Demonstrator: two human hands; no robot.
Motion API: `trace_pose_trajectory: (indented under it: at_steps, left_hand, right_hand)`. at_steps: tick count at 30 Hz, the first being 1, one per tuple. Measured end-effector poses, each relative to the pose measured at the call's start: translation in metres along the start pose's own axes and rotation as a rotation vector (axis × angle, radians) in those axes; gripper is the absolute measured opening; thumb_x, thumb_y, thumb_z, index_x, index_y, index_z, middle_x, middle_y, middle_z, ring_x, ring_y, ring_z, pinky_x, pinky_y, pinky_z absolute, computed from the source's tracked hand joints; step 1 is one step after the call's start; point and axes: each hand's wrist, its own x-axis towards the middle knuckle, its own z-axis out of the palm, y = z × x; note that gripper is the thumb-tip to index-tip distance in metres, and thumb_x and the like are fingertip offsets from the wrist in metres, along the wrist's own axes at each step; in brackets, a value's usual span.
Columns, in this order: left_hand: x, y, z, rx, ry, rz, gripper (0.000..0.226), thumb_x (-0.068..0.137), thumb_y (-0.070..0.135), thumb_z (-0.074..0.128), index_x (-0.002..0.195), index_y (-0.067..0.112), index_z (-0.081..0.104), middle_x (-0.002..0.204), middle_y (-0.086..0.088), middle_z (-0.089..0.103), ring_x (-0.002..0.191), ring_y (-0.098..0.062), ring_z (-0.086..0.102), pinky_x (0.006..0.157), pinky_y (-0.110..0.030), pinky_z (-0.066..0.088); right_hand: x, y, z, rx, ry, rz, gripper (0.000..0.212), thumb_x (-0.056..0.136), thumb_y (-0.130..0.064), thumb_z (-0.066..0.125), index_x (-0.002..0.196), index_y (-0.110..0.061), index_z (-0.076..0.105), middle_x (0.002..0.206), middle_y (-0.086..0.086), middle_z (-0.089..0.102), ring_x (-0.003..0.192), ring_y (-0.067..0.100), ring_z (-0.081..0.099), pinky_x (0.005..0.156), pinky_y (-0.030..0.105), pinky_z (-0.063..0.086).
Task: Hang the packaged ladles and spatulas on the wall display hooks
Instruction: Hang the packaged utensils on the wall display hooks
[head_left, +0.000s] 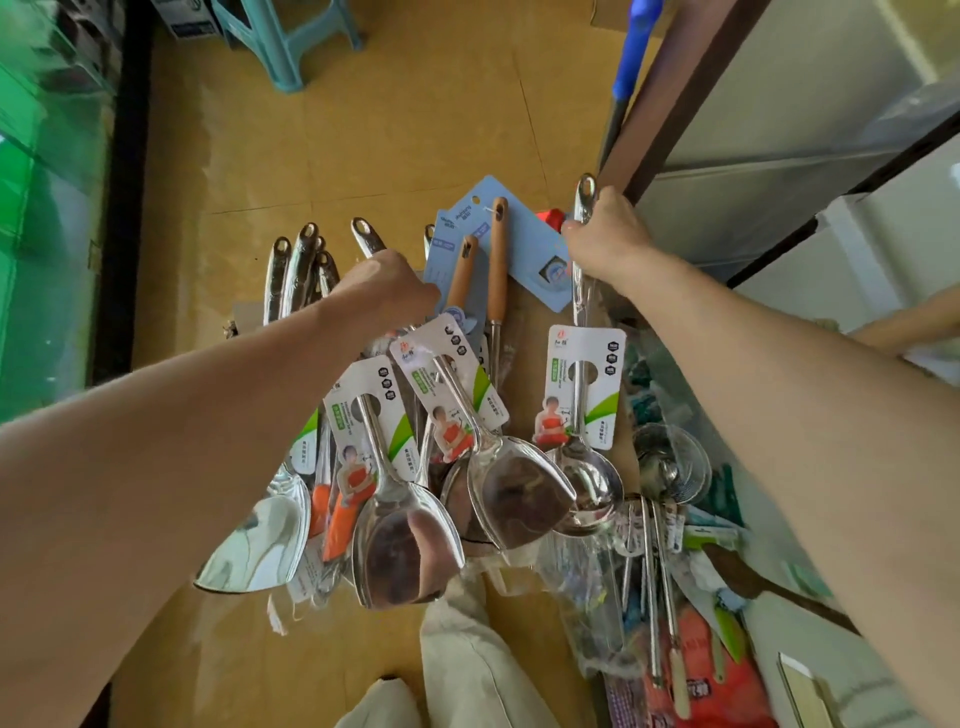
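My right hand (608, 239) grips the steel handle of a packaged ladle (584, 467) with a white and green card, its bowl hanging toward me. My left hand (384, 283) holds the handles of a bunch of packaged steel spatulas (410, 535), several of them, their blades pointing at me. Two wooden-handled utensils (496, 260) on blue cards (524, 244) lie between my hands. No wall hooks are visible.
A teal plastic stool (285, 36) stands on the yellow floor (363, 156) ahead. A green glass counter (47, 208) runs along the left. At the right are a brown post (670, 98), a blue-handled pole (631, 57), white shelves, and a heap of strainers and small utensils (670, 519).
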Motion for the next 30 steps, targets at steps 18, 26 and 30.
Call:
trace_pose_trajectory:
  at_steps: [18, 26, 30]
  left_hand:
    - [-0.171, 0.077, 0.009, 0.092, -0.13, 0.708, 0.023, 0.083, 0.033, 0.063, 0.088, 0.01, 0.065, 0.079, -0.005, 0.06, 0.07, -0.02, 0.056, 0.063, -0.028, 0.048]
    - [-0.265, 0.067, 0.003, 0.121, -0.148, 0.947, 0.028, 0.087, 0.029, 0.057, 0.065, 0.013, 0.049, 0.064, -0.003, 0.051, 0.069, -0.022, 0.051, 0.059, -0.026, 0.038]
    - [-0.317, 0.064, 0.007, 0.178, -0.124, 1.099, 0.02, 0.088, 0.032, 0.06, 0.082, 0.013, 0.057, 0.076, -0.003, 0.055, 0.078, -0.023, 0.055, 0.066, -0.027, 0.039]
  right_hand:
    - [-0.195, -0.009, -0.128, -0.016, 0.299, -0.229, 0.042, 0.098, -0.03, 0.044, 0.06, -0.013, 0.035, 0.061, 0.002, 0.041, 0.07, 0.026, 0.046, 0.059, 0.032, 0.029]
    - [-0.314, 0.008, -0.162, -0.077, 0.553, -0.175, 0.039, 0.092, -0.027, 0.054, 0.069, 0.004, 0.057, 0.069, 0.018, 0.051, 0.065, 0.025, 0.045, 0.056, 0.033, 0.026]
    - [-0.378, 0.016, -0.182, -0.065, 0.629, -0.109, 0.031, 0.088, -0.023, 0.058, 0.067, 0.0, 0.061, 0.067, 0.016, 0.055, 0.064, 0.025, 0.048, 0.057, 0.035, 0.033]
